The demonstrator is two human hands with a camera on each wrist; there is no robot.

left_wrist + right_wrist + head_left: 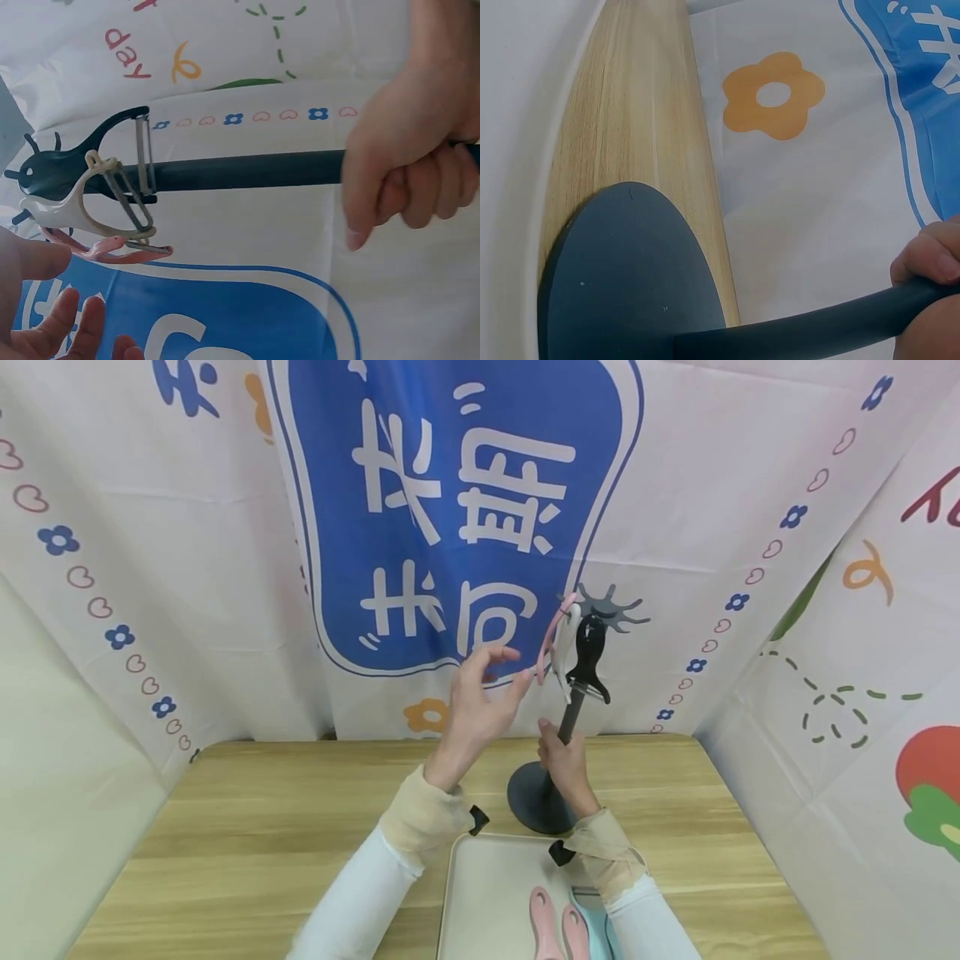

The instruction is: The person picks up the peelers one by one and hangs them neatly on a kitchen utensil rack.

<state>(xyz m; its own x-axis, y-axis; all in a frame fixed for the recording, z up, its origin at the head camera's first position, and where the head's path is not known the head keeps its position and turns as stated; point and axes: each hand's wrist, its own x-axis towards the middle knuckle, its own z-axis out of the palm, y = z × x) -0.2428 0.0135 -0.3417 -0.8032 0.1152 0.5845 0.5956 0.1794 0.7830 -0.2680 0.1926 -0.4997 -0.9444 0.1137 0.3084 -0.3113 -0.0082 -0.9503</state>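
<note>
A dark stand (530, 797) with a round base and a branched top stands on the table, its pole (255, 171) gripped by my right hand (567, 768). Three Y-shaped peelers hang from the top: a black peeler (590, 643), a white peeler (564, 652) and a pink peeler (547, 647). My left hand (476, 714) is raised just left of the pink one, fingers apart and loosely bent. In the left wrist view its thumb overlaps the pink handle; whether they touch I cannot tell. The right wrist view shows the base (630, 262) and part of the gripping hand.
Nearer to me, a cream tray (480, 893) lies on the wooden table (300, 827). It holds two tools with pink handles (542, 922) and a light blue item (595, 917), partly hidden by the right sleeve. A printed cloth (225, 568) hangs behind the table.
</note>
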